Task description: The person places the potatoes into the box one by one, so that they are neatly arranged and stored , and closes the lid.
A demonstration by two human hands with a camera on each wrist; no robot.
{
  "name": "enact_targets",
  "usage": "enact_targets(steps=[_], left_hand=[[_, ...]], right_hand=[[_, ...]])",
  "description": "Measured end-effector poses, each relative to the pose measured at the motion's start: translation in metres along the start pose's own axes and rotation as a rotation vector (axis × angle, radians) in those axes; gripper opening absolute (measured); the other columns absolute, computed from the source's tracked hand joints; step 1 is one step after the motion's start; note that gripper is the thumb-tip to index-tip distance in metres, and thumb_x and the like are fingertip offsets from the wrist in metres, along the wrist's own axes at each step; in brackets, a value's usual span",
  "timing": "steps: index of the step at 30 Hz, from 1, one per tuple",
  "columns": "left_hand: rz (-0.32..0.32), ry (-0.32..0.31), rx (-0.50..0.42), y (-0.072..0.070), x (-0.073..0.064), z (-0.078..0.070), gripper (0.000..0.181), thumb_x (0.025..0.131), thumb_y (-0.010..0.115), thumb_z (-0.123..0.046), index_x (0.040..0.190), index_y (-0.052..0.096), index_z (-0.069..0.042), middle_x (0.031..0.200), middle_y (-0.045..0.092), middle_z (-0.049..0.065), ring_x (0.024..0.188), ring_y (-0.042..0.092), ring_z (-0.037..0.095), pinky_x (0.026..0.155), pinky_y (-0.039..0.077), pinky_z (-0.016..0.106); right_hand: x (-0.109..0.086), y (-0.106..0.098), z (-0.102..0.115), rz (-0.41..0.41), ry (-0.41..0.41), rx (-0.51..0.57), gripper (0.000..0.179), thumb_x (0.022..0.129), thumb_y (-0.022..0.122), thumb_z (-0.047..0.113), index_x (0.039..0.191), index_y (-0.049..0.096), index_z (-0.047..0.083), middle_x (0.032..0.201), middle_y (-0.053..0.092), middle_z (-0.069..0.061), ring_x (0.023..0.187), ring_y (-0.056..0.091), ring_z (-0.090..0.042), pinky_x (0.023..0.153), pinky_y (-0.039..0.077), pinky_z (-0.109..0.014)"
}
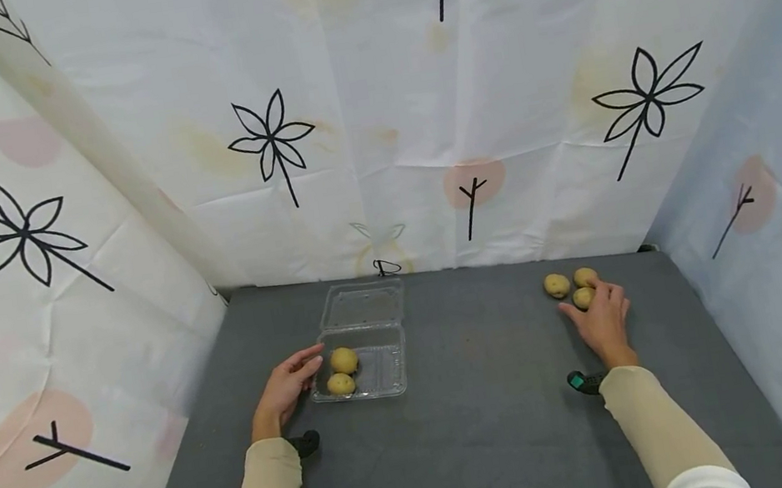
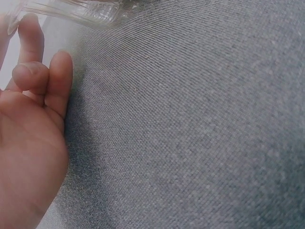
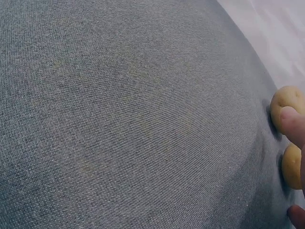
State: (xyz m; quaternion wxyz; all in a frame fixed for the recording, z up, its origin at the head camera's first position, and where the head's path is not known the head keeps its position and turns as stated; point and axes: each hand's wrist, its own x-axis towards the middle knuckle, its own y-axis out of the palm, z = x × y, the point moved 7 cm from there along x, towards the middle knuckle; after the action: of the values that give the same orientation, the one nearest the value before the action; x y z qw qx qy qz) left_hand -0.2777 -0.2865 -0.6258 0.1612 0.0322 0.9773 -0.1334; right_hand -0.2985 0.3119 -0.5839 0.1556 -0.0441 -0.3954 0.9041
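Beside the left wall of a clear plastic clamshell container [image 1: 392, 362] is my left hand [image 1: 284, 391], its index finger and thumb reaching over the rim. Seen from the left wrist, the fingers are loosely bent against the container's edge [image 2: 90, 12]. Two potatoes [image 1: 343, 360] lie in the container's base. At the far right, my right hand [image 1: 603, 322] reaches over a group of three potatoes [image 1: 556, 285]. Its thumb and fingers are spread around the nearest potato [image 1: 583, 299]. In the right wrist view, a fingertip overlaps one potato [image 3: 283, 98], with another potato [image 3: 290, 167] below it.
The container's lid [image 1: 362, 303] is folded back toward the rear of the grey table [image 1: 495, 431]. Patterned white cloth [image 1: 371, 112] hangs behind and along both sides. A dark band is on each wrist.
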Motion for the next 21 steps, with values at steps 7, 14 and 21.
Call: enact_targets(steps=[7,14,21], left_hand=[[-0.005,0.002,0.004,0.001,0.000,-0.001,0.046,0.101,0.065,-0.036,0.143,0.060,-0.020,0.100,0.060,-0.002,0.079,0.053,0.014,0.074,0.049,0.026],[0.003,0.007,-0.016,0.000,0.001,-0.002,0.049,0.100,0.066,-0.035,0.144,0.059,-0.016,0.102,0.062,-0.003,0.080,0.052,0.013,0.074,0.050,0.026],[0.011,0.011,-0.027,0.001,-0.001,-0.006,0.050,0.100,0.066,-0.034,0.146,0.058,-0.015,0.100,0.060,-0.004,0.081,0.052,0.013,0.075,0.050,0.026]], right_hand=[[0.000,0.001,-0.009,-0.015,0.029,0.026,0.070,0.100,0.068,0.024,0.153,0.033,-0.003,0.149,0.025,-0.035,0.132,0.025,-0.052,0.109,0.024,-0.064],[-0.001,0.002,-0.016,-0.053,0.115,0.114,0.066,0.101,0.064,0.025,0.152,0.032,-0.003,0.149,0.025,-0.036,0.134,0.024,-0.052,0.111,0.023,-0.063],[-0.001,0.002,-0.018,-0.107,0.131,0.123,0.059,0.103,0.061,0.021,0.149,0.035,-0.006,0.145,0.033,-0.037,0.131,0.030,-0.052,0.110,0.024,-0.062]])
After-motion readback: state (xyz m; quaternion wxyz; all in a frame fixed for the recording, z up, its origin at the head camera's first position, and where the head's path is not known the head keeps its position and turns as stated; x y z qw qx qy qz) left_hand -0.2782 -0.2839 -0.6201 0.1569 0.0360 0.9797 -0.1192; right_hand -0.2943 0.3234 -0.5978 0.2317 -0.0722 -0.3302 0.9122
